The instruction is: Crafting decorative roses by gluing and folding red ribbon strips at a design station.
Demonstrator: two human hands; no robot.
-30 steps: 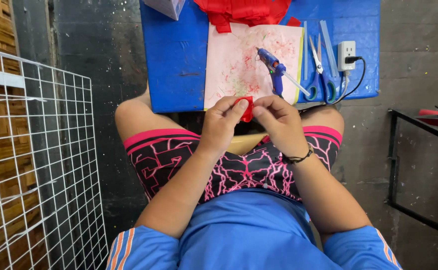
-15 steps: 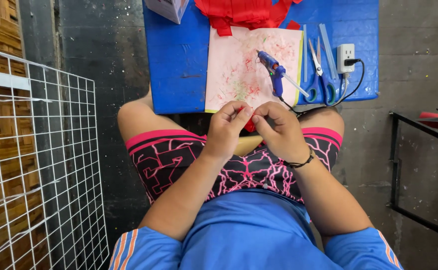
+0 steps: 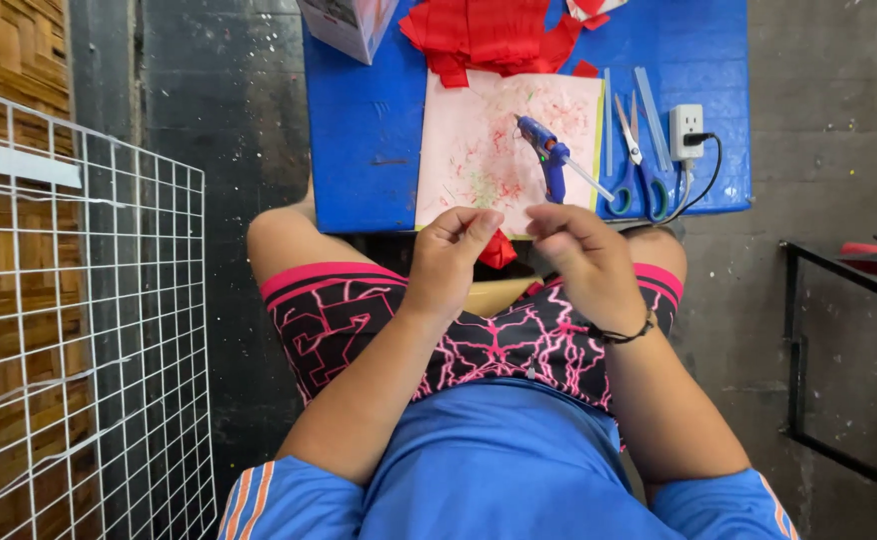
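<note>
Between the fingers of left hand [image 3: 451, 262] and right hand [image 3: 584, 262], pinched together, a small red crepe-paper piece [image 3: 498, 250] is half-shaped; blue glue gun [image 3: 547, 152] lies just beyond, untouched.

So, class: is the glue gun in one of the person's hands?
No, the glue gun lies on the stained sheet on the table.

glue gun [image 3: 546, 148], scissors [image 3: 639, 160], wire grid [image 3: 79, 340]

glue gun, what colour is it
Blue, lying on the stained pink sheet; the glue gun shows best in the head view.
</note>
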